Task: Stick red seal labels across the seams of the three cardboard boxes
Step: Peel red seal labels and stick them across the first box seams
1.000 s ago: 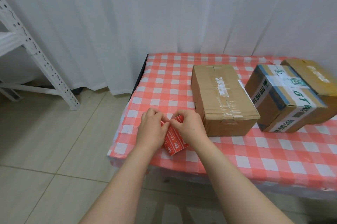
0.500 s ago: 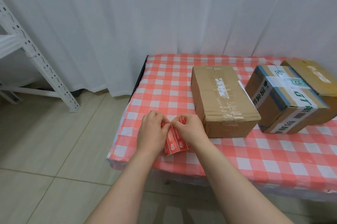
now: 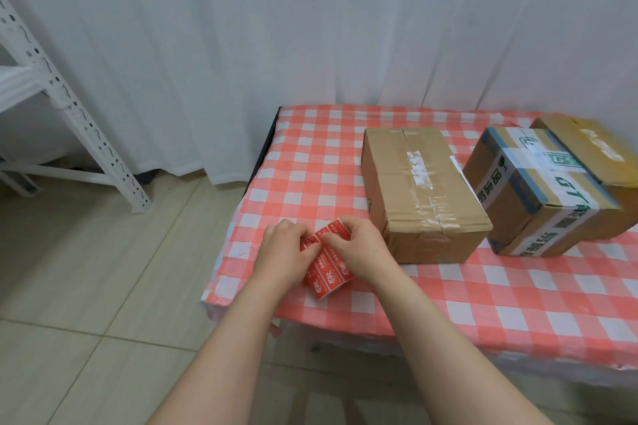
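Note:
A sheet of red seal labels (image 3: 328,269) with white print lies near the table's front left corner. My left hand (image 3: 284,252) pins its left side, and my right hand (image 3: 359,248) pinches the sheet's upper edge with its fingertips. Three cardboard boxes stand in a row to the right. The plain brown box (image 3: 419,193) with clear tape along its top seam is nearest my hands. Beyond it is a box with white and blue printed tape (image 3: 538,193), then a yellowish box (image 3: 593,151) at the far right, partly hidden behind the printed one.
The table wears a red and white checked cloth (image 3: 310,155); its left edge drops to a tiled floor (image 3: 86,286). A white metal shelf frame (image 3: 69,103) stands at the left. White curtains (image 3: 310,27) hang behind the table.
Both hands stay on the label sheet near the same spot. The fingertips have worked along its upper edge, and the sheet now lies a little flatter. The boxes have not moved.

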